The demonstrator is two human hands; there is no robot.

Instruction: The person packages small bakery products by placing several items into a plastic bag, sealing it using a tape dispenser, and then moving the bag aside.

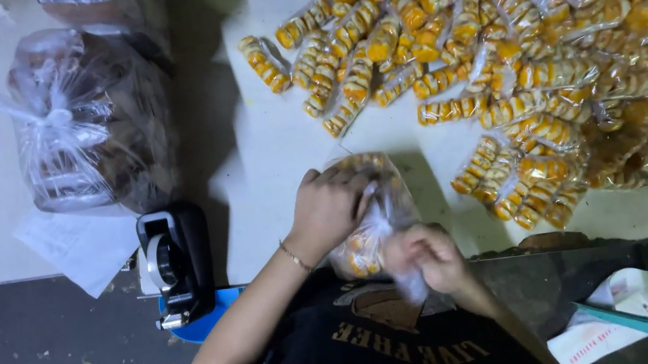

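The left hand [329, 205] is clasping the filled clear bag [367, 240] from eleven o'clock while the right hand [428, 256] is pinching shut its twisted neck [409, 282], pointing toward five o'clock.

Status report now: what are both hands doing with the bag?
Left hand presses on clear snack bag. Right hand grips its twisted neck. Wrapped snack pile beyond, tape dispenser beside; nothing obstructing.

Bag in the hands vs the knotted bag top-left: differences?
The bag in the hands holds yellow-orange snack packs; the knotted bag holds dark contents. The first is smaller, its neck gathered by the right hand; the second is tied shut and untouched. Both are clear plastic.
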